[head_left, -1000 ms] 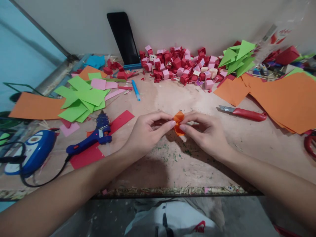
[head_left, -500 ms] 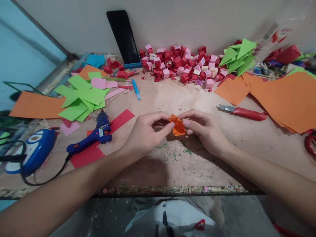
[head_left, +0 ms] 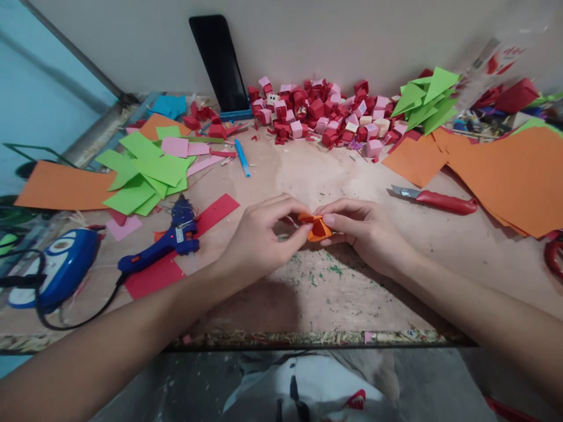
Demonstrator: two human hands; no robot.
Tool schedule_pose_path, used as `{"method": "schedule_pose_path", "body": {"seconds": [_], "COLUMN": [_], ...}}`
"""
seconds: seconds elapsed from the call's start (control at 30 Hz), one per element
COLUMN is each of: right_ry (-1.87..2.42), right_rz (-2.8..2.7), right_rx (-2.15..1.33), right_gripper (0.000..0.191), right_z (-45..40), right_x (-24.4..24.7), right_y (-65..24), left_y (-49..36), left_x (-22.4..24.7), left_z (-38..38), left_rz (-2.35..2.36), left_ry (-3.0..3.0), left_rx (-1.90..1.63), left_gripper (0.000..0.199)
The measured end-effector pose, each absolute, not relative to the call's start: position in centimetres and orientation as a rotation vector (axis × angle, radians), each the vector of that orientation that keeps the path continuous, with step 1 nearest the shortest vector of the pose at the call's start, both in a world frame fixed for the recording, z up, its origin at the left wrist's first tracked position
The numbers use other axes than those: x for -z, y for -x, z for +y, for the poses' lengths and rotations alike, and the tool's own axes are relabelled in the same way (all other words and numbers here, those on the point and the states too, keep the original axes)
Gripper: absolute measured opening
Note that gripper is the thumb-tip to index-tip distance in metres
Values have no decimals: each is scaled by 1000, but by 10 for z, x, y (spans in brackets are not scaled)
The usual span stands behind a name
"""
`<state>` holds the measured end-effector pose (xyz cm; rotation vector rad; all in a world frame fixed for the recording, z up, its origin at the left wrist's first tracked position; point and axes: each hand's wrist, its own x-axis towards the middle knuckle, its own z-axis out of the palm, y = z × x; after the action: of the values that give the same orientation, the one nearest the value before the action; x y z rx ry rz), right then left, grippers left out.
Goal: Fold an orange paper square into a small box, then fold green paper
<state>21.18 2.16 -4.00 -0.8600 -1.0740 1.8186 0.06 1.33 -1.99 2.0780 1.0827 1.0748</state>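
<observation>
A small folded orange paper piece [head_left: 320, 230] is held between both hands over the middle of the table, its hollow side facing me. My left hand [head_left: 270, 231] pinches its left side between thumb and fingers. On its right side, the thumb and fingertips of my right hand [head_left: 365, 231] grip the paper. Below the hands, green specks [head_left: 335, 269] are scattered on the wooden surface.
Left: a blue glue gun [head_left: 176, 237] on red paper, green sheets [head_left: 145, 170] and a blue-white device [head_left: 65, 264]. Behind: a phone [head_left: 220, 64], a blue pen [head_left: 241, 158] and a pile of red and pink paper cubes [head_left: 316, 114]. Right: a red-handled cutter [head_left: 444, 201] and orange sheets [head_left: 514, 176].
The top flap of the orange piece has folded down and its opening shows wider and darker. Both hands stay in nearly the same place, with fingers slightly shifted.
</observation>
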Motion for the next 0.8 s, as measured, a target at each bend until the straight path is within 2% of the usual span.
{"method": "schedule_pose_path", "body": {"seconds": [0.6, 0.8], "right_ry": [899, 902], "right_rz": [-1149, -1121], "right_rx": [-1846, -1855], "right_gripper": [13, 14], "right_z": [19, 19], "right_x": [40, 40], "right_y": [-211, -211], "left_y": [3, 3], "left_x": [17, 21], "left_z": [12, 10], "left_rz": [1204, 1086], "left_ry": [-2085, -2313], "left_rx": [-1103, -1168], "left_gripper": [14, 15]}}
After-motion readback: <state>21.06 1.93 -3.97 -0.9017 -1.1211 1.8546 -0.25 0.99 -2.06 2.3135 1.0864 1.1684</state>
